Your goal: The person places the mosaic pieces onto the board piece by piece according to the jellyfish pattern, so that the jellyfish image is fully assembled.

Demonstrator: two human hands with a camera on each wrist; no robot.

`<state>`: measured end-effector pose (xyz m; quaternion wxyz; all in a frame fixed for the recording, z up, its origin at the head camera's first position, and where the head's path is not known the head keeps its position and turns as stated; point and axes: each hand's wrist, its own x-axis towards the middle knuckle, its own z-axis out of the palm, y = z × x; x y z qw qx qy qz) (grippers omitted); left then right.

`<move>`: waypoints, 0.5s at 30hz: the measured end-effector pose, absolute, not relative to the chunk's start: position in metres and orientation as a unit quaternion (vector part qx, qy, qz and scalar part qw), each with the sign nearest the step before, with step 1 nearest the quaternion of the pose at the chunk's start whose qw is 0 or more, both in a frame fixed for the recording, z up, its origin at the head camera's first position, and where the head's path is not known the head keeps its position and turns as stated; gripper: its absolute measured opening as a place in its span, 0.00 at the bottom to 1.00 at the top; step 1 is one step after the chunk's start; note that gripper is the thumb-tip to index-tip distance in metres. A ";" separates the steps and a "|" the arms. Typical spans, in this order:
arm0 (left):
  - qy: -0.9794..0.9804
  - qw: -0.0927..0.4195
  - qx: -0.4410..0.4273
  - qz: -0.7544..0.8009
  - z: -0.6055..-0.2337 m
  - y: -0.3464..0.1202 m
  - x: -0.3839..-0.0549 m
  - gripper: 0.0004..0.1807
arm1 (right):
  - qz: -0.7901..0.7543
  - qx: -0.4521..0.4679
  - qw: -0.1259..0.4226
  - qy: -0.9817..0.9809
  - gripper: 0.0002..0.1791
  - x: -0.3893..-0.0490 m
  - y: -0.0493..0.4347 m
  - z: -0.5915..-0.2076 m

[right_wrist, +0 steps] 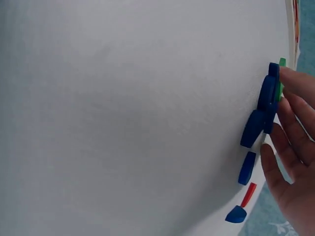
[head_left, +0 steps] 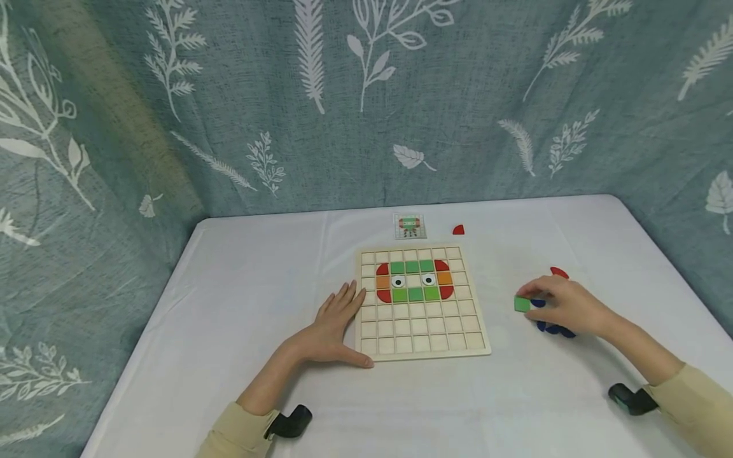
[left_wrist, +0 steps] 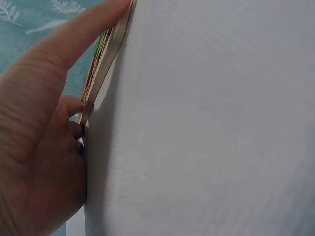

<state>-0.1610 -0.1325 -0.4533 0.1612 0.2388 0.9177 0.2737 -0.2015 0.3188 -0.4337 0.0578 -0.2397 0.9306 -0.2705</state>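
Observation:
A square wooden grid board (head_left: pixel 420 327) lies on the table, bearing a face-like pattern of green, red and orange tiles with two eye tiles. My left hand (head_left: pixel 335 324) rests at its left side, fingers spread along the edge and thumb by the near left corner; in the left wrist view the thumb touches the board's edge (left_wrist: pixel 106 71). To the right of the board, my right hand (head_left: pixel 564 305) pinches a green square tile (head_left: pixel 522 304) between thumb and index finger. Blue pieces (right_wrist: pixel 253 128) lie under and beside that hand, partly hidden by it in the head view.
A small pattern card (head_left: pixel 410 226) lies behind the board, with a red quarter-round piece (head_left: pixel 459 229) to its right. Another red piece (head_left: pixel 559 272) shows just beyond the right hand. A leaf-patterned curtain (head_left: pixel 343 159) hangs behind the white-covered table (head_left: pixel 258 273).

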 end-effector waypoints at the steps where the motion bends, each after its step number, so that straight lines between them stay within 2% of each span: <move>1: 0.918 0.161 0.239 0.274 -0.453 -0.133 -0.161 0.70 | -0.271 -0.241 0.054 0.930 0.18 -0.201 0.319 -0.435; 8: 0.917 0.161 0.239 0.275 -0.453 -0.134 -0.160 0.70 | -0.316 -0.239 0.030 0.918 0.12 -0.203 0.292 -0.439; 15: 0.917 0.158 0.242 0.276 -0.454 -0.133 -0.160 0.69 | -0.382 -0.258 0.079 0.884 0.09 -0.204 0.232 -0.438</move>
